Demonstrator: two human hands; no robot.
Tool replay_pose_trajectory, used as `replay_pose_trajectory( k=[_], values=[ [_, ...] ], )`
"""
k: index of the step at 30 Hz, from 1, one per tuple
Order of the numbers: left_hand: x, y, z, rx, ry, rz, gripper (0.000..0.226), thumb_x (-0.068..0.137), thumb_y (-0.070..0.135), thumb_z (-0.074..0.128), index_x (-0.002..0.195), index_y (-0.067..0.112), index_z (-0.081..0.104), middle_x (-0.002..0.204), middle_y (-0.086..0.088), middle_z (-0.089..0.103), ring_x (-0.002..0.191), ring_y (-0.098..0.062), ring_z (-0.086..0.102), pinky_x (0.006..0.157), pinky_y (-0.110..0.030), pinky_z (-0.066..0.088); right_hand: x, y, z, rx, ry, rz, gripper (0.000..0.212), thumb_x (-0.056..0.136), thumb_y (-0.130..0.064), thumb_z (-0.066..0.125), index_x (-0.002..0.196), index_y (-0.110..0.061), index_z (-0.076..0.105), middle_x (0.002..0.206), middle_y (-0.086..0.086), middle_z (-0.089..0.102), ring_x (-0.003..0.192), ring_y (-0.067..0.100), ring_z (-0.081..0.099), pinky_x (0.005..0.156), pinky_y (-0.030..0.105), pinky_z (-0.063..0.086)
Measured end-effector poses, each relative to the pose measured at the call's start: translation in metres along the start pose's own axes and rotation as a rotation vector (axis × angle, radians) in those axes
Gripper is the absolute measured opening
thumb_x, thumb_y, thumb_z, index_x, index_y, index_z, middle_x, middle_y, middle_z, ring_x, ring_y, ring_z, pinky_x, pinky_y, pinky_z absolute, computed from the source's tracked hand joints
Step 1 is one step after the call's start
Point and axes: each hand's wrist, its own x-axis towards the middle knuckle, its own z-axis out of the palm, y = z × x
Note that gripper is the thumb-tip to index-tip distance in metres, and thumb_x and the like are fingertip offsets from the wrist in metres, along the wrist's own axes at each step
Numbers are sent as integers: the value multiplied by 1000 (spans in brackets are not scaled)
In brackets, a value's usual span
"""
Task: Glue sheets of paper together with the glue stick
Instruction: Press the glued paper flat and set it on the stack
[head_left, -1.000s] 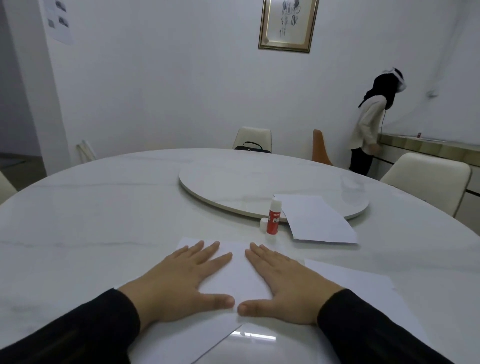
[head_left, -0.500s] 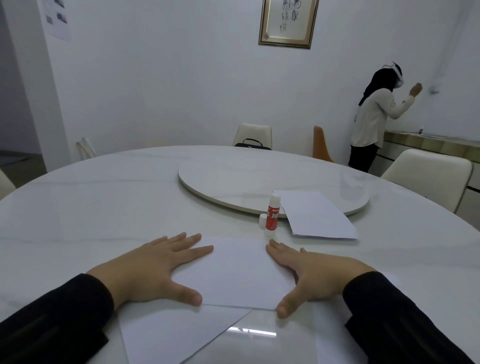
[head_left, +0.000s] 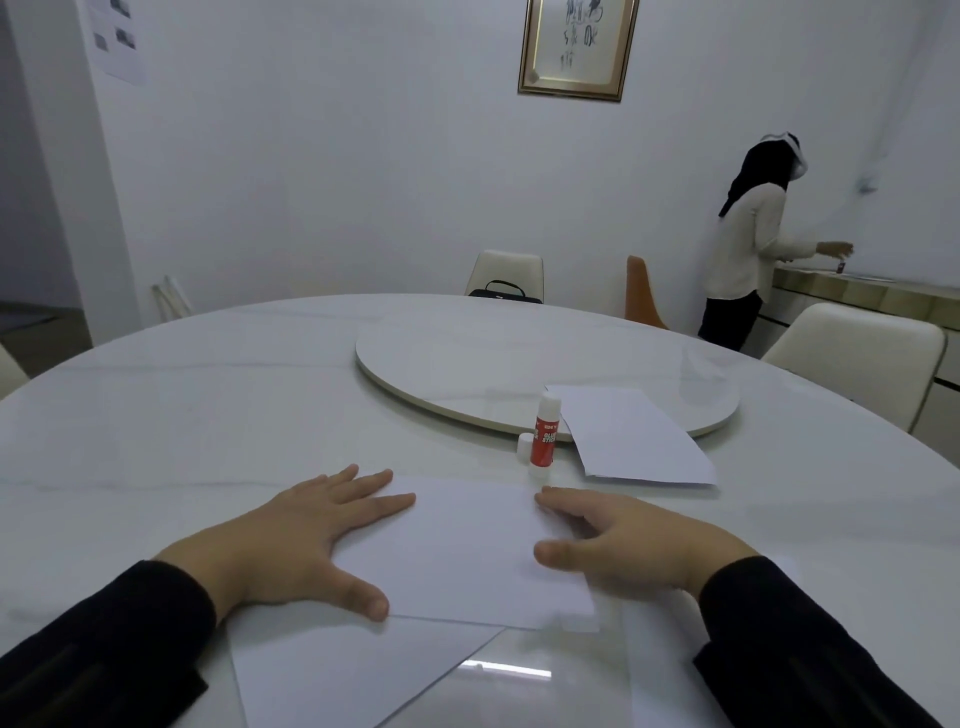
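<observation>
Our left hand (head_left: 291, 540) stays flat on the top sheet (head_left: 462, 551), right hand (head_left: 623, 545) has slid outward, fingers now loosely curled holding nothing: seam pressed, glue stick (head_left: 544, 436) upright at 12 o'clock.

Framed picture (head_left: 573, 47), 1 person (head_left: 748, 244) – cream chairs (head_left: 857, 353), black bag (head_left: 503, 291).

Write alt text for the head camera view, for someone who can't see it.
Left hand and right hand press flat on a white sheet on a round marble table. An upright glue stick, cap beside it, stands just beyond.
</observation>
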Motion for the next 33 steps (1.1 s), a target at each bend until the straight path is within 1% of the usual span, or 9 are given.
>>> replay_pose_trajectory(
  k=[4, 6, 9, 13, 17, 20, 22, 27, 33],
  values=[
    [0, 1, 0, -14, 13, -5, 93, 41, 95, 46, 121, 75, 3, 147, 34, -8, 141, 0, -16, 118, -34, -4, 15, -9, 15, -117, 174, -35, 81, 78, -56, 63, 145, -26, 29, 151, -9, 34, 134, 8, 35, 100, 21, 28],
    [0, 1, 0, -17, 24, -1, 92, 40, 96, 45, 120, 76, 4, 146, 34, -8, 141, 0, -15, 118, -33, -4, 21, -12, 14, -110, 200, -30, 84, 72, -54, 71, 141, -25, 34, 143, -7, 42, 125, 11, 42, 91, 20, 30],
    [0, 1, 1, -5, 33, 1, 92, 38, 97, 43, 119, 76, 4, 145, 35, -7, 142, -1, -13, 118, -33, -3, 30, -16, 5, -98, 193, 30, 97, 58, -51, 82, 139, -24, 37, 136, -5, 45, 113, 10, 43, 90, 22, 33],
    [0, 0, 2, -5, 35, 2, 92, 37, 97, 43, 117, 77, 3, 145, 35, -7, 142, 0, -13, 118, -32, -3, 41, -22, -6, -181, 96, 166, 104, 51, -57, 84, 139, -23, 39, 139, -6, 42, 124, 16, 41, 94, 26, 34],
    [1, -1, 2, -14, 43, 3, 92, 37, 96, 44, 117, 77, 4, 146, 35, -6, 142, 0, -12, 118, -32, -2, 43, -27, -13, -221, 54, 205, 92, 50, -57, 84, 127, -21, 48, 116, -8, 48, 98, 12, 49, 77, 23, 40],
    [1, -1, 2, -13, 40, 4, 92, 37, 96, 44, 118, 76, 4, 146, 35, -6, 142, 0, -12, 118, -32, -2, 45, -27, -14, -192, 119, 169, 69, 57, -48, 84, 112, -20, 54, 106, -7, 53, 83, 6, 51, 64, 19, 39],
    [1, -1, 2, -18, 43, 2, 92, 37, 96, 44, 118, 77, 5, 146, 36, -6, 142, 0, -12, 118, -33, -2, 46, -25, -14, -110, 190, 147, 56, 66, -42, 79, 112, -20, 56, 109, -6, 55, 84, 7, 52, 67, 20, 40],
    [1, -1, 3, -16, 46, 2, 93, 37, 97, 43, 118, 76, 5, 148, 34, -5, 142, 0, -12, 118, -33, -2, 48, -24, -8, -218, 181, 148, 60, 71, -40, 76, 124, -20, 56, 125, -6, 51, 106, 12, 49, 83, 21, 36],
    [1, -2, 3, -12, 48, 2, 91, 37, 97, 44, 117, 77, 4, 146, 36, -6, 142, 0, -11, 118, -33, -2, 52, -27, -7, -281, 197, 181, 61, 70, -44, 75, 120, -15, 55, 117, -2, 54, 93, 14, 48, 77, 23, 40]
  ],
)
